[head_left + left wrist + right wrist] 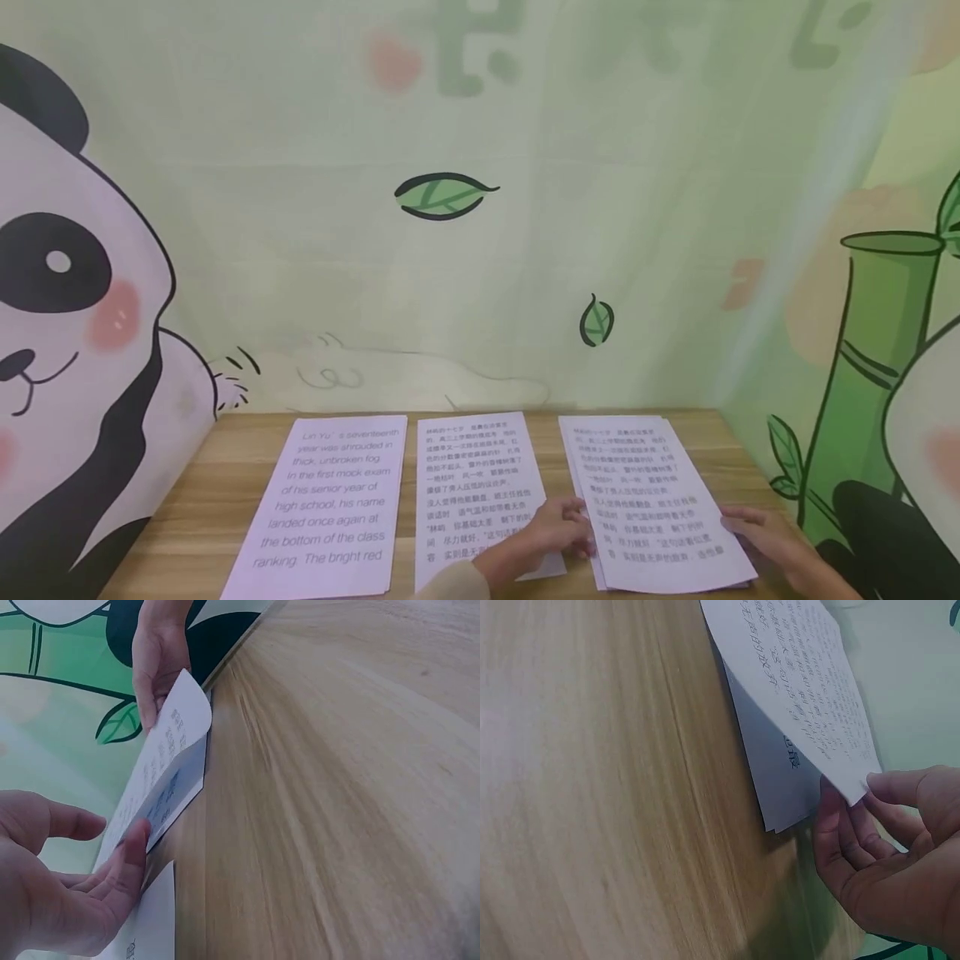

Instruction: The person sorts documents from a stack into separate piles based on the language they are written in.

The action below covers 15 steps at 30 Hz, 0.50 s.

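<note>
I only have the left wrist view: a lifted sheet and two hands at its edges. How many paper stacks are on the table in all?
Observer: Three, side by side on the wooden table: an English-text stack, a middle stack, and the right stack you are seeing.
Operator: Which hand is at the far edge in my view?
Observer: The right hand, at that stack's right edge; the left hand is at its left edge.
Operator: Is the right hand gripping the top sheet?
Observer: Its wrist camera shows the thumb and fingers pinching the corner of the top sheet, raised off the sheets below.
</note>
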{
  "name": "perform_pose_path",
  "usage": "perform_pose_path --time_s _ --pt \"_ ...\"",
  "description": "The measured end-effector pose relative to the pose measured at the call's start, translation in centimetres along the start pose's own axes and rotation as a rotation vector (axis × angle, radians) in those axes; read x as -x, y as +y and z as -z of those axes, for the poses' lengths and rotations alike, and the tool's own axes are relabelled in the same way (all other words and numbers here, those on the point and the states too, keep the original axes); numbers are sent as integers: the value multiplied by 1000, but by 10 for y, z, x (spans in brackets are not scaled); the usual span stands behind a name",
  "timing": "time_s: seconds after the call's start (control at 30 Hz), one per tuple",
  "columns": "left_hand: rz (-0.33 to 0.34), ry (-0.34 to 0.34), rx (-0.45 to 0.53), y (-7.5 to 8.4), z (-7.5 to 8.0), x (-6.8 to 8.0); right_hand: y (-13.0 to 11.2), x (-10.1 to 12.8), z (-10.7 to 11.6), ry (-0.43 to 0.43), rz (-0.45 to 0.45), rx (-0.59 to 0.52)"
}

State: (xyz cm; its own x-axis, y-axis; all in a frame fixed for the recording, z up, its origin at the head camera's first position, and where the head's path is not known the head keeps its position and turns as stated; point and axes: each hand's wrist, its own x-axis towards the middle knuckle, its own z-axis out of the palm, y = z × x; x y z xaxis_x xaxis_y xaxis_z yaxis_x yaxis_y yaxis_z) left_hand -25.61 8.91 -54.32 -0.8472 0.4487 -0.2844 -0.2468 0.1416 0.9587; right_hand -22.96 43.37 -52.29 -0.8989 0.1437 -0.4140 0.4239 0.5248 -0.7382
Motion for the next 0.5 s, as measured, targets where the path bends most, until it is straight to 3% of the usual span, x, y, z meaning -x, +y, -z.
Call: perform_pose_path --time_s 0.3,0.5 --pt "5 -75 -95 7 16 8 3 -2 2 8 -29 -31" --pt "-26 -69 -153 14 59 23 4 4 4 49 -12 -47"
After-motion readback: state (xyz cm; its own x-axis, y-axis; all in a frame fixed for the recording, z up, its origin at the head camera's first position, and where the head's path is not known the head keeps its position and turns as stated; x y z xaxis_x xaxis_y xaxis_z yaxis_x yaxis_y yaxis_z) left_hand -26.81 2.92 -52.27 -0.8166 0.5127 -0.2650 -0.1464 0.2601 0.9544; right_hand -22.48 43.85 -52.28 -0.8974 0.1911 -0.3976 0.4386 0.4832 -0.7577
